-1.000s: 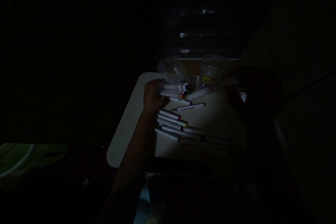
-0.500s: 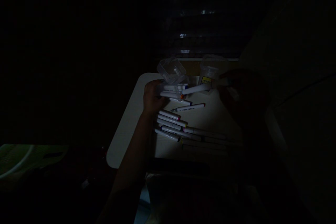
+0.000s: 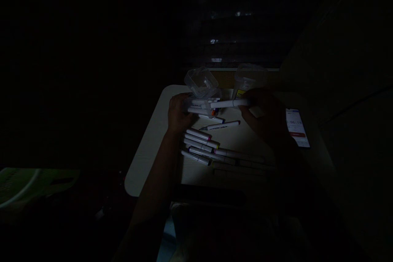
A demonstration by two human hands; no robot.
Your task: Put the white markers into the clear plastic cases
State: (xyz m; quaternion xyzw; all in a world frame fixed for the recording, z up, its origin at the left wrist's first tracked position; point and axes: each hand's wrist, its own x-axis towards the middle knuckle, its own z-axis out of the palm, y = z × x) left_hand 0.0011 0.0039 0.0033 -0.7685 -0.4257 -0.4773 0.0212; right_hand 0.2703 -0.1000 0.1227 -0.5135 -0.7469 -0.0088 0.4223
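Observation:
My left hand (image 3: 178,112) is wrapped round a clear plastic case (image 3: 209,105) that lies on its side, its mouth facing right. Inside the case are several white markers, one with an orange end (image 3: 213,113). My right hand (image 3: 260,112) pinches a white marker (image 3: 229,103), whose left tip is at the mouth of the case. In front of the hands lie several loose white markers (image 3: 199,145) with coloured ends. A marker with a red end (image 3: 224,125) lies apart, just below the case. Dim light hides most of the right hand's fingers.
Behind the case sits a clear plastic lid (image 3: 201,82). A second clear container (image 3: 250,75) with a yellow label stands at the table's back edge. A lit phone (image 3: 297,128) lies right of my right hand on the pale table (image 3: 147,163).
My right hand has moved left with the marker, bringing its tip into the case's mouth. The phone, hidden before, now shows. My left hand stays on the case.

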